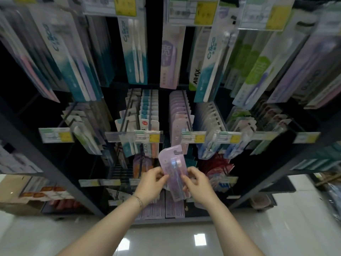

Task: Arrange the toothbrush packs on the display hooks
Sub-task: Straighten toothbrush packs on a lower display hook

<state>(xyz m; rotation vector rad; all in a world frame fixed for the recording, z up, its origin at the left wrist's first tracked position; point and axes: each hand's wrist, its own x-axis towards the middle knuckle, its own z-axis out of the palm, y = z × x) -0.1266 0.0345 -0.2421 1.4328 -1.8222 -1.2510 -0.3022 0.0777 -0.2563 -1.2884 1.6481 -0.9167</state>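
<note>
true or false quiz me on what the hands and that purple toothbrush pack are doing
1. The left hand and the right hand both hold the lilac pack. True.
2. The lilac pack already hangs on a hook. False: it is in the hands, below the row of lilac packs on the display.
3. The bracelet is on the right wrist. False: it is on the left wrist.
4. The pack's hanger hole is at its upper end, toward the display. True.

Dim shelving, blurred warped edges, floor [200, 239] glare.
</note>
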